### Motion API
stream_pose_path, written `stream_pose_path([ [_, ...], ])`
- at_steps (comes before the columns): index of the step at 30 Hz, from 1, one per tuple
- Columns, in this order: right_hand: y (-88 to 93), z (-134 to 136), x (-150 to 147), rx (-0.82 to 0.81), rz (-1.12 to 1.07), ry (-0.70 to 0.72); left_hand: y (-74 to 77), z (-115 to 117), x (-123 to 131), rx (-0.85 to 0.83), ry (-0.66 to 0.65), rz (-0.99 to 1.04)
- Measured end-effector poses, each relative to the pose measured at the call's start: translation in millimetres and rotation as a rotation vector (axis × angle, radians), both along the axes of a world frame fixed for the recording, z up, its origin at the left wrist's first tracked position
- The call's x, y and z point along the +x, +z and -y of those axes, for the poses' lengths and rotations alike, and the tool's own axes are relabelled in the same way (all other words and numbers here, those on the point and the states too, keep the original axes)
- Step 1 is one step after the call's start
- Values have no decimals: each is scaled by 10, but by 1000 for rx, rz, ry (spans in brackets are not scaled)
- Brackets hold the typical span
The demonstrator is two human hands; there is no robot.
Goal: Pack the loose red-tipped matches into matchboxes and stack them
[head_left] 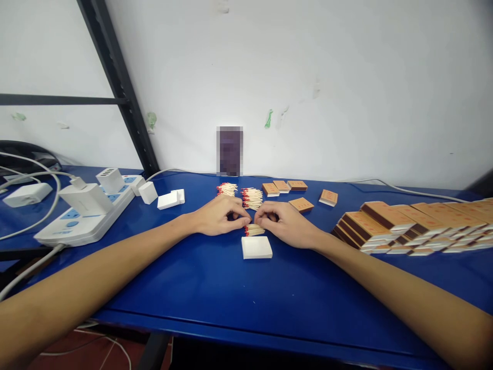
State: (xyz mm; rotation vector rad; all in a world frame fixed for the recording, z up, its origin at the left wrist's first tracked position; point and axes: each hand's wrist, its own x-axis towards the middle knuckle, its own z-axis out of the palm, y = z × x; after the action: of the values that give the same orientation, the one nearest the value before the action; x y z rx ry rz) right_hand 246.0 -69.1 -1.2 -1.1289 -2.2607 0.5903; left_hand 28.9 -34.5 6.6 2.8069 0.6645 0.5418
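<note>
Both grips are narrow, thumb close to finger, but I can't tell if the left hand (223, 216) or the right hand (287, 222) pinches a stick. The near matches (254, 231) lie between the hands, red tips to the left, just past the white box (257, 247). Two more match piles (253, 198) sit farther off. The step looks like making the small pile neat, so the next move calls for soft, careful fingers
</note>
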Motion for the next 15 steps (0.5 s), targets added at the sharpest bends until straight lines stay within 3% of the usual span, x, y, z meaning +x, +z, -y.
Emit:
stream_pose_path([
  [8, 89, -2, 73, -78, 54, 77, 14, 12, -1, 7, 12, 5],
  [15, 148, -33, 166, -136, 111, 150, 107, 82, -18, 110, -20, -133],
])
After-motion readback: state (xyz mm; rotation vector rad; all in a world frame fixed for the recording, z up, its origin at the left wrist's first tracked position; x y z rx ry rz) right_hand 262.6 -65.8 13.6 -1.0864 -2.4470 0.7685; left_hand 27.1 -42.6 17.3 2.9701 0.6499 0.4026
